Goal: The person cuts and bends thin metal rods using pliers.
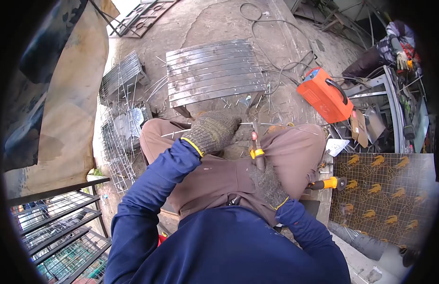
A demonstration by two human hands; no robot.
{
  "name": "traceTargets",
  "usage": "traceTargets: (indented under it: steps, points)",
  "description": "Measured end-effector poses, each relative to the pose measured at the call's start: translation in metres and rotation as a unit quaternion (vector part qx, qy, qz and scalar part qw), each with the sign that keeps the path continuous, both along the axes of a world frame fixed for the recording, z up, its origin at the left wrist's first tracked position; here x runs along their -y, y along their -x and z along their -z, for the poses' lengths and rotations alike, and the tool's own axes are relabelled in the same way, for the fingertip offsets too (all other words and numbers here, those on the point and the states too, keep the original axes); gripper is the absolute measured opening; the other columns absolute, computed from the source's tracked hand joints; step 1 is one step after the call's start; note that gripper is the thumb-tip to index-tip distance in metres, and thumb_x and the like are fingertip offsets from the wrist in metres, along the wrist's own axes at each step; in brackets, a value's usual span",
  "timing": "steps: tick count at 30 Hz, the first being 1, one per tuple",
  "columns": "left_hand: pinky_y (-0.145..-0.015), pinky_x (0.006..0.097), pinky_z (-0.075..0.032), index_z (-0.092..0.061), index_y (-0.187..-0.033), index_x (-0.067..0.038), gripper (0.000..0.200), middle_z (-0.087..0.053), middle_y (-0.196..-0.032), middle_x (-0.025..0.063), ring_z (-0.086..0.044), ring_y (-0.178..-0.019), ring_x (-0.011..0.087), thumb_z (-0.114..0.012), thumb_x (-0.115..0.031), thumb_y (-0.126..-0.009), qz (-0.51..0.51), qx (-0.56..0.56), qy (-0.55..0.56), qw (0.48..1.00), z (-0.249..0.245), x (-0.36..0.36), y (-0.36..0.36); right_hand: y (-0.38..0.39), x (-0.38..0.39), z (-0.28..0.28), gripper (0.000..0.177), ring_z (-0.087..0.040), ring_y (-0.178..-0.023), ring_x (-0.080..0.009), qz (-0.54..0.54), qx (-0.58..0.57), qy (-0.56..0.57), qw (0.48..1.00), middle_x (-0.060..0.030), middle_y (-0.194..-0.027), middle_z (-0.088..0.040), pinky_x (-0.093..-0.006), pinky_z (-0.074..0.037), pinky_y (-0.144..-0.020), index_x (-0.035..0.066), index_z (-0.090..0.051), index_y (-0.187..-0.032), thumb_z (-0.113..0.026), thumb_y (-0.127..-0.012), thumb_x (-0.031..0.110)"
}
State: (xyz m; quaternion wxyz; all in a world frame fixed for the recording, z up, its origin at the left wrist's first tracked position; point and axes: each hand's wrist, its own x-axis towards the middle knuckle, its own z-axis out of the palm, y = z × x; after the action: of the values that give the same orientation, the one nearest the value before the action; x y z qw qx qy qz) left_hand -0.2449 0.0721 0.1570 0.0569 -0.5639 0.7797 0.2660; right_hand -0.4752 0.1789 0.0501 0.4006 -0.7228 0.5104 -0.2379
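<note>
My left hand, in a grey knit glove with a yellow cuff, is closed around a thin welding rod. The rod shows on both sides of the fist, and its right end lies at the jaws of an electrode holder. My right hand, gloved alike, grips the holder's dark handle below a yellow band, with the jaws pointing away from me. Both hands are above my lap. Beyond them stands a low slatted metal table. Most of the left fingers are hidden behind the glove's back.
An orange welding machine stands to the right, with cables on the floor. A yellow angle grinder lies by a patterned board. Wire mesh and a black metal rack are leftward. Another person is at far right.
</note>
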Motion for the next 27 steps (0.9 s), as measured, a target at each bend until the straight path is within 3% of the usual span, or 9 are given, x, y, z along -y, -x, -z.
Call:
traceTargets:
  steps: [5,7,9,11,12,13,19,21,27]
  points:
    - [-0.074,0.0357,-0.048,-0.064,-0.105,-0.006,0.056,-0.061,-0.079,0.0119,-0.06,-0.079,0.0221,-0.058,-0.06,-0.09,-0.027,-0.37,-0.051,0.927,0.021,0.015,-0.025,-0.007,0.017,-0.076,0.036,-0.065,-0.076,-0.0249,0.063,0.263,-0.367,0.89,-0.0106,-0.091,-0.063,-0.0374,-0.054,-0.07,0.001,-0.053,-0.123,-0.063,-0.09,0.013]
    - [-0.072,0.0305,-0.043,-0.066,-0.102,-0.005,0.064,-0.055,-0.074,0.006,-0.051,-0.073,0.0154,-0.048,-0.066,-0.093,-0.06,-0.344,-0.031,0.937,0.024,0.022,-0.031,-0.006,0.016,-0.078,0.04,-0.066,-0.081,-0.0178,0.085,0.388,-0.447,0.801,-0.0097,-0.101,-0.066,-0.0329,-0.055,-0.07,0.003,-0.052,-0.129,-0.062,-0.091,0.011]
    - [-0.069,0.029,-0.042,-0.069,-0.098,-0.006,0.069,-0.053,-0.071,0.0029,-0.049,-0.07,0.014,-0.038,-0.067,-0.096,-0.18,-0.409,-0.028,0.894,0.023,0.029,-0.037,-0.002,0.005,-0.059,0.037,-0.068,-0.082,-0.0183,0.102,0.402,-0.425,0.804,-0.0099,-0.104,-0.069,-0.0317,-0.055,-0.068,0.003,-0.059,-0.125,-0.062,-0.089,0.008]
    - [-0.065,0.0278,-0.04,-0.072,-0.098,-0.007,0.072,-0.051,-0.069,0.0019,-0.046,-0.067,0.0121,-0.031,-0.066,-0.099,-0.189,-0.408,-0.028,0.893,0.016,0.043,-0.042,0.017,0.002,-0.014,0.032,-0.069,-0.083,-0.0191,-0.071,0.195,-0.082,0.975,-0.0109,-0.102,-0.071,-0.0319,-0.055,-0.068,0.002,-0.064,-0.118,-0.063,-0.087,0.004]
    - [-0.069,0.0316,-0.041,-0.072,-0.098,-0.007,0.077,-0.052,-0.068,0.0043,-0.048,-0.069,0.0156,-0.028,-0.069,-0.097,-0.199,-0.399,-0.039,0.894,0.011,0.048,-0.043,0.01,0.013,-0.059,0.028,-0.069,-0.082,-0.0207,-0.138,0.063,0.102,0.983,-0.0093,-0.095,-0.071,-0.0321,-0.055,-0.07,0.002,-0.068,-0.112,-0.063,-0.084,0.001]
    - [-0.072,0.0355,-0.042,-0.073,-0.098,-0.007,0.081,-0.054,-0.068,0.0067,-0.05,-0.071,0.0191,-0.025,-0.072,-0.096,-0.209,-0.389,-0.051,0.896,0.006,0.051,-0.043,0.009,0.013,-0.057,0.028,-0.069,-0.082,-0.0207,-0.139,0.063,0.104,0.983,-0.0093,-0.095,-0.071,-0.0321,-0.055,-0.07,0.002,-0.068,-0.112,-0.063,-0.084,0.001]
    - [-0.061,0.0261,-0.038,-0.071,-0.104,-0.01,0.074,-0.06,-0.074,0.0045,-0.048,-0.064,0.0107,-0.026,-0.069,-0.098,-0.183,-0.443,-0.071,0.875,-0.012,0.043,-0.029,-0.009,0.018,-0.079,0.027,-0.065,-0.08,-0.0179,-0.127,0.217,-0.068,0.965,-0.0105,-0.099,-0.068,-0.0308,-0.054,-0.073,0.002,-0.065,-0.115,-0.062,-0.089,0.003]
    - [-0.051,0.0214,-0.036,-0.069,-0.106,-0.009,0.068,-0.069,-0.08,0.0051,-0.047,-0.058,0.0069,-0.031,-0.065,-0.099,-0.174,-0.492,-0.069,0.85,-0.018,0.037,-0.022,-0.018,0.02,-0.104,0.031,-0.063,-0.082,-0.0152,-0.015,0.312,-0.392,0.865,-0.0091,-0.101,-0.066,-0.0301,-0.053,-0.077,0.001,-0.06,-0.121,-0.062,-0.09,0.005]
    - [-0.043,0.0209,-0.03,-0.062,-0.12,-0.008,0.063,-0.072,-0.083,0.0032,-0.044,-0.049,0.0048,-0.036,-0.061,-0.1,-0.153,-0.542,-0.094,0.821,-0.049,0.015,-0.007,-0.024,0.017,-0.12,0.057,-0.063,-0.084,-0.0122,-0.071,0.242,-0.41,0.877,-0.0045,-0.099,-0.063,-0.0265,-0.053,-0.072,0.008,-0.043,-0.141,-0.065,-0.089,0.012]
